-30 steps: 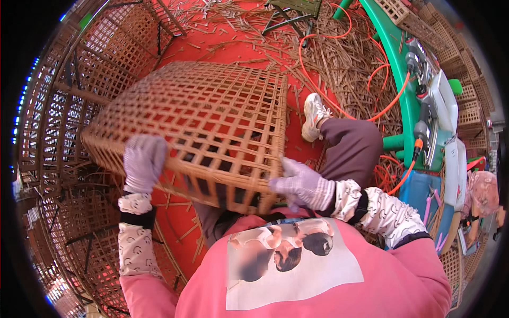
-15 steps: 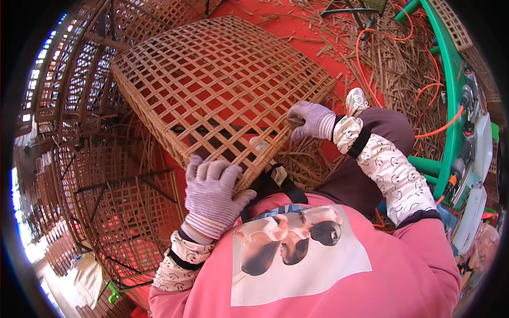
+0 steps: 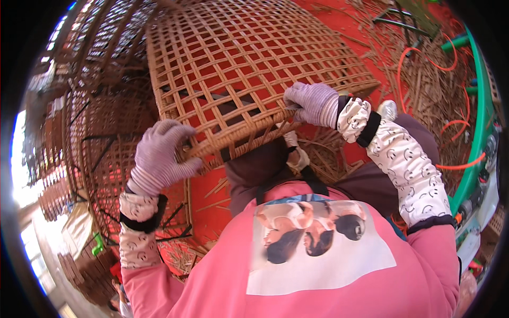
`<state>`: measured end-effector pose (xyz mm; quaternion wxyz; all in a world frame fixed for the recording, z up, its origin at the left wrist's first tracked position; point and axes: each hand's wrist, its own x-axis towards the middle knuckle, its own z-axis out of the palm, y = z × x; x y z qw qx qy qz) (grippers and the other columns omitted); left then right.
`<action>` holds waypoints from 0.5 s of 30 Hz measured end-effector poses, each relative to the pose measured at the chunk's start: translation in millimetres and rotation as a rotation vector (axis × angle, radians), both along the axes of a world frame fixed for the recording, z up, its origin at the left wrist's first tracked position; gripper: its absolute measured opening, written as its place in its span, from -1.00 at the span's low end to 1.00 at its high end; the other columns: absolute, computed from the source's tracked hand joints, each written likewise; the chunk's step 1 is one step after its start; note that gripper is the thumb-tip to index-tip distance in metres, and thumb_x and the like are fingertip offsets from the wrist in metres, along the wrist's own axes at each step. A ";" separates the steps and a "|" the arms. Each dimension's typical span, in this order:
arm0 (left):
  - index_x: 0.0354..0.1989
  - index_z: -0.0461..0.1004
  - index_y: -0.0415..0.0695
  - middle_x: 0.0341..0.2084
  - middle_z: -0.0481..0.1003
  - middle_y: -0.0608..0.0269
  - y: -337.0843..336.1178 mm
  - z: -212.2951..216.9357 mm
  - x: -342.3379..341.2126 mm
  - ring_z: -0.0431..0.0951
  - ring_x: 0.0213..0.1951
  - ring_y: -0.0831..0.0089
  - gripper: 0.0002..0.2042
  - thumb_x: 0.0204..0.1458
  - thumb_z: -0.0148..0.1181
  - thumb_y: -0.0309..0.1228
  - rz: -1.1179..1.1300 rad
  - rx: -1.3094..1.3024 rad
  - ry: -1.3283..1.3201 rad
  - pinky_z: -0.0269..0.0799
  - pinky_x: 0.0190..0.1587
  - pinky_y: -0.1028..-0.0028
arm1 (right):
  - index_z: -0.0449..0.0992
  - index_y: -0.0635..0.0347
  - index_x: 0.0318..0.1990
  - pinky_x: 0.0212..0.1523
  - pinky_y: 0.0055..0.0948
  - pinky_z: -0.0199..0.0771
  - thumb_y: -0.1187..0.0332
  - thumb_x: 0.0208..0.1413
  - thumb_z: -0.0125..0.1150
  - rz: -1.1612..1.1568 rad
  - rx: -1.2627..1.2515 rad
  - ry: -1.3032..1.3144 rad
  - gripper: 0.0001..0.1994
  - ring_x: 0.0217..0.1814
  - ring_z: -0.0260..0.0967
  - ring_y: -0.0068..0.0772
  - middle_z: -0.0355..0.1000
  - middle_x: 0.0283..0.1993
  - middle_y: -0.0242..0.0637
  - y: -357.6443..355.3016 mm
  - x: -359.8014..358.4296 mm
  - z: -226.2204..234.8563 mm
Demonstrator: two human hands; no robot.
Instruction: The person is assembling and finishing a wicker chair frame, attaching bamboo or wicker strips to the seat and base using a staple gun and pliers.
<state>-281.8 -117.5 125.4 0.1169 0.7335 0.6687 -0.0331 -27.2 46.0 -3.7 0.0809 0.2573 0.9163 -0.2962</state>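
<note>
A large brown woven rattan panel [image 3: 249, 69] with an open lattice and a thick bound rim lies tilted in front of me, its near edge above my lap. My left hand [image 3: 165, 151], in a striped lilac glove, grips its near left corner, fingers curled over the top and thumb below. At the near right part of the rim is my right hand [image 3: 314, 104], gloved alike and closed. A small grey, blade-like thing [image 3: 292, 106] sticks out between its fingers against the rim; most of it is hidden.
More woven frames [image 3: 106, 122] stand stacked on the left. Cut strips [image 3: 424, 79] litter the red floor [image 3: 209, 193] at the right. An orange hose [image 3: 461, 165] runs past a green frame [image 3: 480, 116] holding tools. A dark metal stand [image 3: 403, 24] is at the far right.
The panel's near edge has turned and shifted right in view. My left hand has moved left and up to its corner. My right hand has closed at the rim, where the grey thing now shows.
</note>
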 end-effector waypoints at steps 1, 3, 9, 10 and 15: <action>-0.23 0.45 -0.01 -0.29 0.41 0.20 -2.2 5.2 -16.4 0.41 -0.18 0.19 -0.55 -0.43 0.27 -0.21 0.063 -0.039 0.024 0.34 -0.12 0.28 | 0.35 0.13 -0.13 -0.13 -0.24 0.37 0.29 -0.22 0.30 0.019 -0.001 0.018 -0.57 -0.07 0.33 -0.10 0.34 -0.16 -0.17 -2.9 -16.7 16.5; -0.22 0.44 -0.01 -0.26 0.41 0.19 -18.3 -2.2 -27.6 0.41 -0.16 0.19 -0.57 -0.39 0.24 -0.22 0.122 -0.039 0.064 0.34 -0.09 0.27 | 0.36 0.19 -0.13 -0.10 -0.26 0.36 0.31 -0.22 0.30 0.056 0.020 -0.067 -0.57 -0.04 0.33 -0.11 0.34 -0.13 -0.13 -10.0 -42.0 35.8; -0.22 0.40 -0.11 -0.31 0.40 0.12 -52.0 -67.3 6.3 0.42 -0.22 0.17 -0.59 -0.29 0.26 -0.24 0.357 0.115 -0.047 0.35 -0.18 0.30 | 0.42 0.20 -0.18 -0.10 -0.30 0.40 0.35 -0.17 0.22 0.092 0.103 -0.082 -0.67 -0.07 0.35 -0.14 0.35 -0.12 -0.14 -22.2 -79.4 52.7; -0.25 0.39 -0.12 -0.33 0.40 0.12 -50.2 -75.9 8.4 0.42 -0.23 0.16 -0.59 -0.30 0.28 -0.22 0.405 0.207 -0.025 0.35 -0.20 0.30 | 0.41 0.21 -0.24 -0.11 -0.29 0.38 0.30 -0.23 0.28 0.115 0.123 -0.079 -0.65 -0.10 0.34 -0.13 0.34 -0.17 -0.15 -20.8 -85.1 55.3; -0.33 0.38 -0.13 -0.31 0.43 0.10 -39.6 -73.2 -8.1 0.43 -0.22 0.13 -0.59 -0.34 0.33 -0.19 0.569 -0.046 -0.098 0.35 -0.17 0.28 | 0.43 0.23 -0.38 -0.15 -0.26 0.36 0.26 -0.30 0.33 0.101 0.178 0.009 -0.68 -0.18 0.34 -0.10 0.36 -0.26 -0.13 -27.4 -97.3 58.9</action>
